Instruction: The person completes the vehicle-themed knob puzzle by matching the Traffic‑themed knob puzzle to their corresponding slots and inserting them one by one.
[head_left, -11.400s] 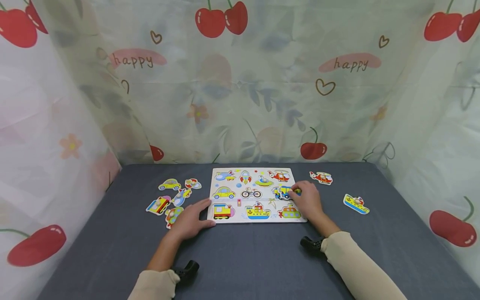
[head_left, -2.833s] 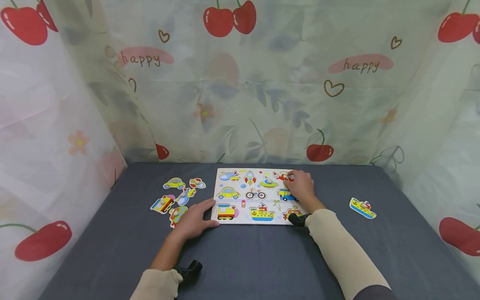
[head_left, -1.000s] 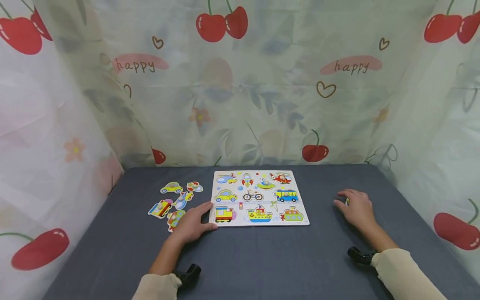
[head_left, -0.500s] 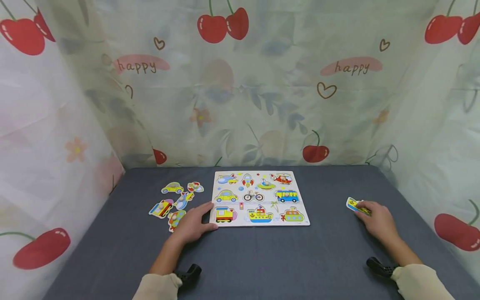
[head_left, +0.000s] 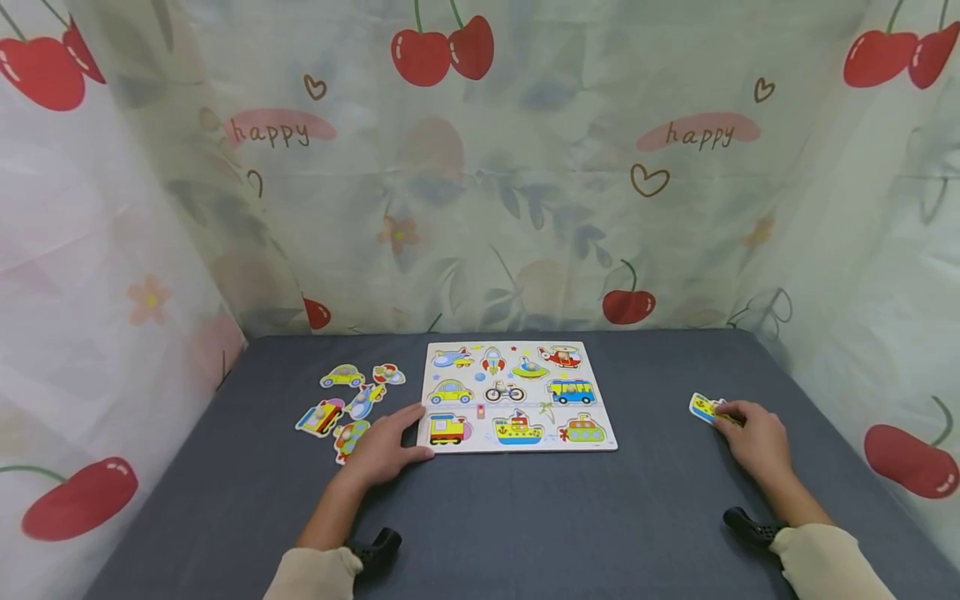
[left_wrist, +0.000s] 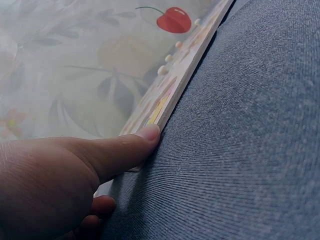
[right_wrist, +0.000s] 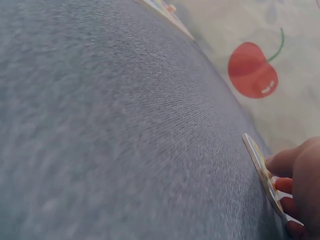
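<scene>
A white wooden puzzle board (head_left: 522, 446) with vehicle pictures lies mid-table. My left hand (head_left: 384, 446) rests at its near left corner, thumb straight against the front edge and fingers along the left edge. Off to the right, my right hand (head_left: 757, 437) pinches a yellow-and-blue boat puzzle piece (head_left: 703, 407), partly covered by the fingers. In the right wrist view the boat piece (right_wrist: 257, 160) is seen edge-on, low over or on the cloth. A bus piece (head_left: 572, 392) and a helicopter piece (head_left: 560, 357) sit on the board in their places.
Left of the board lie several loose pieces: a yellow car (head_left: 342, 376), a train (head_left: 320, 417), a plane (head_left: 366, 401), a small red-and-white piece (head_left: 388, 374) and a submarine (head_left: 349, 439) beside my left hand. Dark grey cloth (head_left: 517, 525) covers the table; printed curtains (head_left: 517, 208) enclose it.
Earlier my right hand worked at the bus, then placed the helicopter piece from the right onto the board. It has since moved right and taken hold of the boat piece. The left hand stayed.
</scene>
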